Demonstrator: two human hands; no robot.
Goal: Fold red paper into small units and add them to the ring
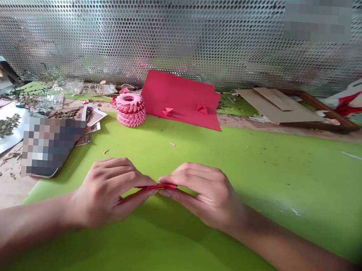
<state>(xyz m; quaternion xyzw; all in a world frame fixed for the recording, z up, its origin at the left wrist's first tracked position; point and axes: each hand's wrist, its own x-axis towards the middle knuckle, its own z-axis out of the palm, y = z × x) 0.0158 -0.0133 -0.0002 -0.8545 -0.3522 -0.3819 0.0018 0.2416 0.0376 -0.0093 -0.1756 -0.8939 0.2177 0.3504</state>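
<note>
Between my two hands is a small folded piece of red paper (161,186), seen almost edge-on above the green mat. My left hand (109,190) pinches its left part between thumb and fingers. The right end is pinched the same way by my right hand (206,193). Fingers cover much of the paper, so its full shape is hidden. Beyond the hands stands a round pink piece built of many folded paper units (130,110). Right of it, a large red sheet (178,92) bears two small folded red paper pieces (202,108).
The green mat (259,170) covers most of the table. At left lie a phone-like object (53,147), photo cards (92,121) and dried plant sprigs (1,127). Brown cardboard (276,107) rests at back right. A perforated metal panel (188,37) closes off the back.
</note>
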